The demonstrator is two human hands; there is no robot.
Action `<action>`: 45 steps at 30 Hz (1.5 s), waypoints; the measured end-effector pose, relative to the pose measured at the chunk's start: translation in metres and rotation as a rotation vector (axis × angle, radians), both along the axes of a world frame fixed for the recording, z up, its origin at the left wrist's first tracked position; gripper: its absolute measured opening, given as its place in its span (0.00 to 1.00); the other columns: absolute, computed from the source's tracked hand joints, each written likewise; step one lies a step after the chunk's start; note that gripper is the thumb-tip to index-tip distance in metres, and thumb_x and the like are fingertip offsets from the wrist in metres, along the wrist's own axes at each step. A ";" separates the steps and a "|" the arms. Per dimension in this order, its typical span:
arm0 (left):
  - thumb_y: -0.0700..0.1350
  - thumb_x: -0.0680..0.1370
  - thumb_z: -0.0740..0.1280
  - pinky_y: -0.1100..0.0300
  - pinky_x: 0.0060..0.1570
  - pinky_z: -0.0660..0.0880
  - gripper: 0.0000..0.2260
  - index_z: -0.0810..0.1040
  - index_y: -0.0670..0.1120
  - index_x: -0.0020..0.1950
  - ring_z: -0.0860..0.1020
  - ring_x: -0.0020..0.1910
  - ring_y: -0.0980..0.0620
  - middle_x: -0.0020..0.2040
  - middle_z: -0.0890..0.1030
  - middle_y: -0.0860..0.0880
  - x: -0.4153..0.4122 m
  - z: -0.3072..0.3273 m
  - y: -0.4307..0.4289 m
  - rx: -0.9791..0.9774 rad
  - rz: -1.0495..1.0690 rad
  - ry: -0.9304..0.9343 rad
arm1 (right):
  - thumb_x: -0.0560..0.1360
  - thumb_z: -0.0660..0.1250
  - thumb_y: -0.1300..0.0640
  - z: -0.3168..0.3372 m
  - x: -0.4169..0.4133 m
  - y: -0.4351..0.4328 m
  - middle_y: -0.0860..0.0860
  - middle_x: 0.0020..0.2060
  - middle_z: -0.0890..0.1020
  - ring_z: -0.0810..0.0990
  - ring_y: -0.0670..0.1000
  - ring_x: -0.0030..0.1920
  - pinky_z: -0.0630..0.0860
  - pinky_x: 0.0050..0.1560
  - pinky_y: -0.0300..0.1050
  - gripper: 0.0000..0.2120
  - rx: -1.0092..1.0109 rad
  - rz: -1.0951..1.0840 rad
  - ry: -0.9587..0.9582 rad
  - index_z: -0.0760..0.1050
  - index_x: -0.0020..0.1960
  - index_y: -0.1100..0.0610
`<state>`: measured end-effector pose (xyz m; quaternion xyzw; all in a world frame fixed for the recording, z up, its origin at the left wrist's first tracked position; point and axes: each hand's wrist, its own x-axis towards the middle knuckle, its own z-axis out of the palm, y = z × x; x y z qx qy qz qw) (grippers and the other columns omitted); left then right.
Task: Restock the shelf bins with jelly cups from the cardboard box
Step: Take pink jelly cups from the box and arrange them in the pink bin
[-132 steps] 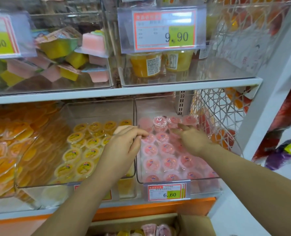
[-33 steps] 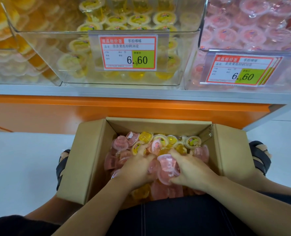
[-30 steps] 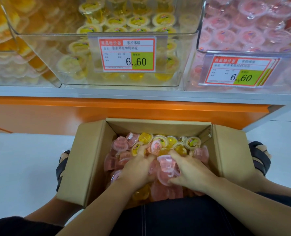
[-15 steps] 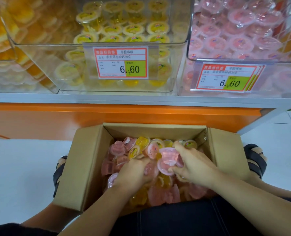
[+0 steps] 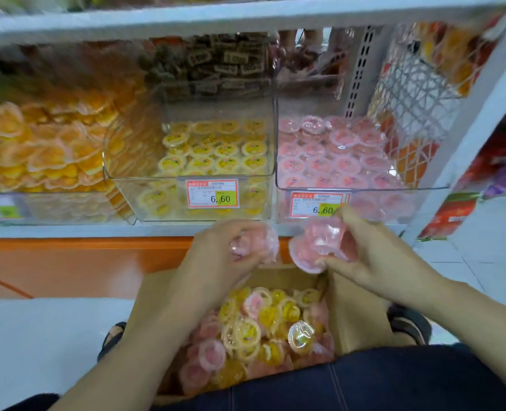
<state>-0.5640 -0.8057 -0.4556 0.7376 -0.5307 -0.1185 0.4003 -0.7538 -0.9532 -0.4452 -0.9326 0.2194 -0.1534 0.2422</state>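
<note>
My left hand (image 5: 216, 256) holds pink jelly cups (image 5: 256, 243) in its curled fingers, raised above the cardboard box (image 5: 352, 315). My right hand (image 5: 376, 256) grips more pink jelly cups (image 5: 320, 247), just below the front of the clear bin of pink cups (image 5: 364, 200). The box below holds a loose mix of pink and yellow jelly cups (image 5: 260, 327). A clear bin of yellow cups (image 5: 204, 209) stands left of the pink bin. The frame is blurred by motion.
An orange panel (image 5: 67, 262) runs under the white shelf edge. A bin of orange-and-pink sweets (image 5: 38, 161) fills the far left. A white lattice wall (image 5: 417, 93) closes the shelf on the right. My sandalled feet (image 5: 408, 324) flank the box on the white floor.
Both hands have lifted out of the box with pink jelly cups and risen to the shelf front. The view has tilted up.
</note>
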 end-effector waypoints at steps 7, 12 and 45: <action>0.46 0.70 0.75 0.71 0.48 0.69 0.17 0.80 0.48 0.58 0.75 0.44 0.60 0.46 0.74 0.61 -0.016 0.079 -0.065 -0.231 -0.025 -0.229 | 0.68 0.74 0.49 0.075 -0.013 -0.044 0.47 0.25 0.67 0.67 0.45 0.26 0.61 0.26 0.41 0.24 -0.240 -0.189 -0.179 0.59 0.48 0.53; 0.47 0.72 0.72 0.62 0.55 0.66 0.17 0.78 0.47 0.60 0.75 0.55 0.49 0.56 0.78 0.48 -0.025 0.096 -0.132 -0.035 -0.105 -0.408 | 0.71 0.71 0.48 0.079 -0.003 -0.084 0.51 0.34 0.72 0.77 0.62 0.44 0.69 0.37 0.50 0.24 -0.288 -0.294 0.012 0.60 0.55 0.56; 0.41 0.79 0.64 0.61 0.42 0.81 0.07 0.73 0.44 0.56 0.83 0.41 0.52 0.53 0.80 0.42 -0.027 0.079 -0.177 0.182 -0.114 0.785 | 0.70 0.71 0.60 0.033 0.009 -0.120 0.50 0.42 0.82 0.81 0.48 0.39 0.79 0.40 0.45 0.02 -0.421 0.000 -0.426 0.81 0.41 0.59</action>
